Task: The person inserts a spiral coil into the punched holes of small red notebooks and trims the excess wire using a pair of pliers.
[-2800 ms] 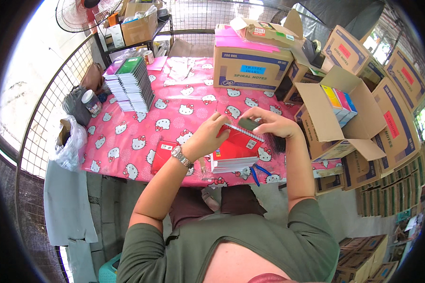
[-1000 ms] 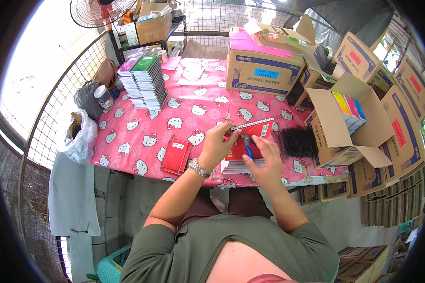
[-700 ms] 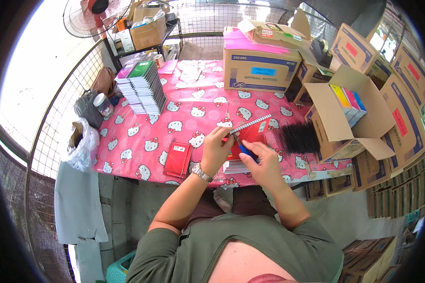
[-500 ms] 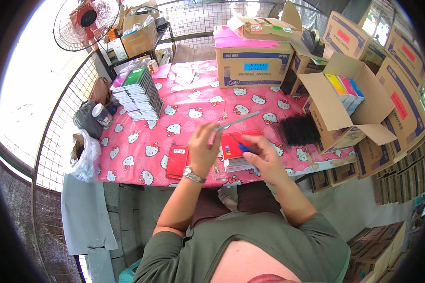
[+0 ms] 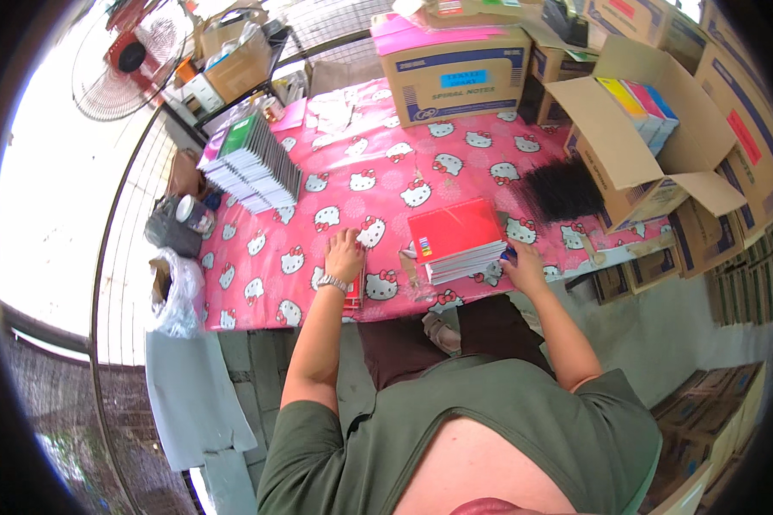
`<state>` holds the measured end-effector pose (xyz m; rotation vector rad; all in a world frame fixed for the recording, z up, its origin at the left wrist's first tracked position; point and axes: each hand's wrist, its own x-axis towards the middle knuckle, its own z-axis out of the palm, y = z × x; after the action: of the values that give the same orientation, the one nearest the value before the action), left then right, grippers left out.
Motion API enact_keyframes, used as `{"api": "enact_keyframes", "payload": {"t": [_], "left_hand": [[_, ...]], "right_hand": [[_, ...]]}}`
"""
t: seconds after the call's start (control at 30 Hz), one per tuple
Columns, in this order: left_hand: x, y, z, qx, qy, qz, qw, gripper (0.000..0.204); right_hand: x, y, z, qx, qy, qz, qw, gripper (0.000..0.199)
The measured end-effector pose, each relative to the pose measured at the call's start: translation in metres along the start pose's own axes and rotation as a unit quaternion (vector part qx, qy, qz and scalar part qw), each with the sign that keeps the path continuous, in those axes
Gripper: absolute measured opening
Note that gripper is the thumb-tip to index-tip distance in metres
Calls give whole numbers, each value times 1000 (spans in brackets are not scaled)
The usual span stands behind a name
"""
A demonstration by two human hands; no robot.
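My left hand (image 5: 345,255), with a metal watch at its wrist, lies fingers outstretched over some red notebooks (image 5: 353,297) near the table's front edge. Most of those notebooks are covered by the hand and forearm. To the right stands a stack of red-covered notebooks (image 5: 457,230), their white page edges facing me. My right hand (image 5: 524,265) is beside the stack's right side, fingers closed round a small blue-handled tool (image 5: 510,255). The tool's working end is hidden. A heap of thin black strands (image 5: 563,190) lies on the table beyond my right hand.
Tall notebook stacks (image 5: 253,163) stand at the left of the pink-covered table (image 5: 335,190). An open carton (image 5: 631,193) with colourful notebooks is at the right, a closed carton (image 5: 455,81) at the back. A plastic bag (image 5: 176,296) and a jar (image 5: 194,213) sit along the left edge.
My hands have parted from above the red stack. The left, which held a thin grey strip, is down on the left notebooks; the right has moved to the stack's right side with the blue-handled tool.
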<state>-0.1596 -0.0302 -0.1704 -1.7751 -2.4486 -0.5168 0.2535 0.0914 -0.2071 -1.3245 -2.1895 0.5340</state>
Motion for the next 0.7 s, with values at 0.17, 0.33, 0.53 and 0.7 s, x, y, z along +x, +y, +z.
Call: {"api": "enact_keyframes", "payload": {"t": [0.17,0.33,0.53,0.7], "left_hand": [[38,18,-37,-73,-44,0,996,43],[104,125,-96,-426,-310,39,849,54],[130,185,-111,-209,-492,149,832,57],[134,174,-90,-274,-462,64,841,43]], "right_hand": [[29,-52,-71,308,-101,-53,944,51],[40,-42,-94,340,-187,-96,916,62],[50,-74,-100,246,-152,-94,953,56],[65,-70,-94,238,-134,-155,949,56]]}}
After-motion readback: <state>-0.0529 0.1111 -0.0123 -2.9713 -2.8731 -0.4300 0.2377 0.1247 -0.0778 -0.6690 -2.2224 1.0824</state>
